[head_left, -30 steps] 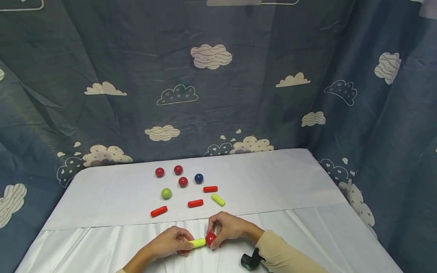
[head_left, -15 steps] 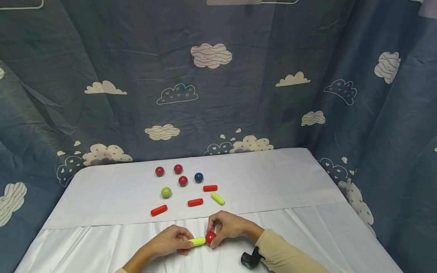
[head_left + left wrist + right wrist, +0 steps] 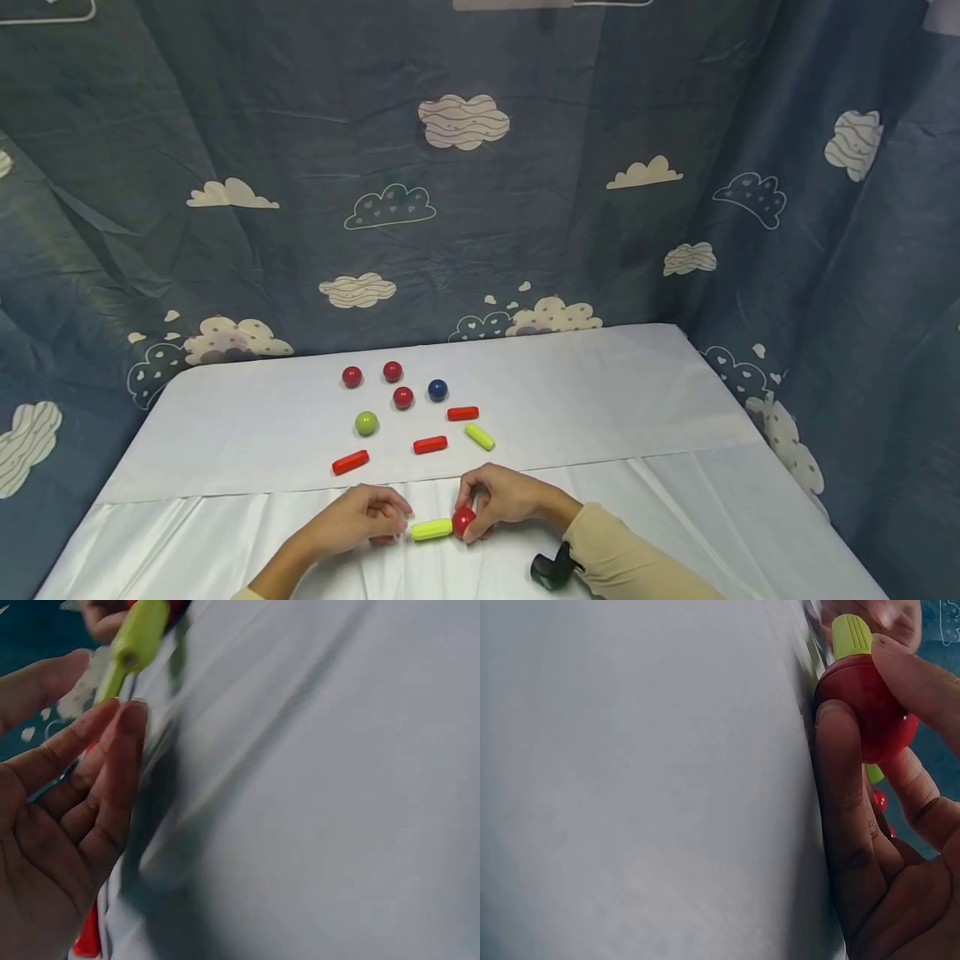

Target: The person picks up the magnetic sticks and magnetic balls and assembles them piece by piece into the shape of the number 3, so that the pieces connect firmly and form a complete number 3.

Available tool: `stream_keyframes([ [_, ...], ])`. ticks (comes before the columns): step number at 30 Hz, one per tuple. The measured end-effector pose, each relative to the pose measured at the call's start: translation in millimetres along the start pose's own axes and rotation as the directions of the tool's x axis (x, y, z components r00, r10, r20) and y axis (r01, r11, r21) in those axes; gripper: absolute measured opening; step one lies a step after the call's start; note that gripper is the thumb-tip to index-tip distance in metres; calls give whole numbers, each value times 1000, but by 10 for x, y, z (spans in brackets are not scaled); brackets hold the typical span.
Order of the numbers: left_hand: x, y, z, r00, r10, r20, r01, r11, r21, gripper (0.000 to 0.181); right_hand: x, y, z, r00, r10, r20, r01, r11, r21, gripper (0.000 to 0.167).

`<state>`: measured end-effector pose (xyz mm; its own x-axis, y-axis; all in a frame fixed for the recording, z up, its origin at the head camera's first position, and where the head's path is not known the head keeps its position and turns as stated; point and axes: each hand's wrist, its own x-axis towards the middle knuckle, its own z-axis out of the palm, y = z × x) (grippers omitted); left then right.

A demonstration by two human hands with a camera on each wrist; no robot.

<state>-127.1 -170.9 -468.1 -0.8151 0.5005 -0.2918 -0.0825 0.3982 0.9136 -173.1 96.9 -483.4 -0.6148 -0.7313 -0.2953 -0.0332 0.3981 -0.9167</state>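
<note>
My right hand (image 3: 504, 498) pinches a glossy red ball (image 3: 870, 705) between thumb and fingers, low over the white cloth. A yellow-green ribbed rod (image 3: 431, 530) touches the ball's left side, end on, and points left. Just beyond the rod's free end is my left hand (image 3: 362, 518), its fingers loosely bent and apart from the rod. In the left wrist view, that free end shows a small hole in the rod (image 3: 140, 634), and nothing lies between the left fingertips. The joint between rod and ball is partly covered by the right fingers.
Farther back on the white table (image 3: 600, 400) lie several red balls (image 3: 402, 397), a blue ball (image 3: 437, 390), a green ball (image 3: 366, 423), red rods (image 3: 430, 445) and another yellow-green rod (image 3: 479, 437). A black object (image 3: 551, 571) sits by the right sleeve. A cloud-patterned curtain (image 3: 525, 208) stands behind.
My left hand has let go of the yellow-green rod and drawn back slightly to the left. My right hand keeps its pinch on the red ball in the same place.
</note>
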Motion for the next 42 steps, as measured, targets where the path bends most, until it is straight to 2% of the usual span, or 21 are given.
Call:
stream_keyframes([
  [3, 8, 27, -184, 995, 42, -92, -37, 998, 58, 27, 1, -6, -6, 1000, 3, 5, -3, 1000, 10, 25],
  [5, 35, 53, -316, 982, 54, -180, -35, 993, 111, 28, 2, -8, -10, 1000, 5, 7, -5, 1000, 13, 25],
  [8, 106, 101, -517, 943, 69, -326, -3, 980, 199, 28, 3, -13, -17, 1000, 10, 7, -10, 1000, 10, 25],
  [10, 165, 138, -641, 914, 53, -403, 47, 971, 233, 30, 2, -20, -19, 1000, 12, 4, -12, 1000, 9, 25],
  [12, 238, 149, -760, 894, 40, -446, 89, 961, 263, 32, -5, -32, -18, 1000, 18, 3, -18, 1000, 10, 25],
  [13, 273, 150, -811, 890, 27, -455, 108, 957, 270, 34, -6, -36, -18, 1000, 21, 3, -21, 1000, 9, 25],
  [15, 344, 145, -893, 892, 7, -451, 132, 952, 275, 38, -8, -40, -15, 1000, 28, 4, -28, 1000, 9, 25],
  [17, 418, 125, -954, 901, -12, -433, 146, 950, 277, 40, -7, -40, -13, 999, 34, 1, -34, 999, 4, 25],
  [20, 512, 95, -1003, 917, -37, -397, 161, 945, 285, 42, -4, -29, -9, 999, 38, -3, -38, 999, 7, 25],
  [23, 590, 53, -1027, 924, -77, -375, 194, 938, 286, 42, -10, -19, 3, 999, 34, 0, -34, 999, 15, 25],
  [26, 636, 22, -1036, 922, -120, -367, 231, 934, 273, 41, -18, -10, 12, 1000, 29, 0, -29, 999, 15, 25],
  [30, 673, -3, -1043, 920, -147, -363, 257, 926, 276, 38, -28, -10, 13, 1000, 27, -10, -27, 1000, 6, 25],
  [35, 700, -44, -1062, 915, -147, -375, 278, 904, 324, 39, -34, -15, 11, 1000, 27, -3, -27, 1000, 14, 25],
  [42, 703, -37, -1063, 907, -106, -408, 278, 878, 390, 40, -19, -39, -9, 1000, 27, -1, -27, 1000, 2, 25],
])
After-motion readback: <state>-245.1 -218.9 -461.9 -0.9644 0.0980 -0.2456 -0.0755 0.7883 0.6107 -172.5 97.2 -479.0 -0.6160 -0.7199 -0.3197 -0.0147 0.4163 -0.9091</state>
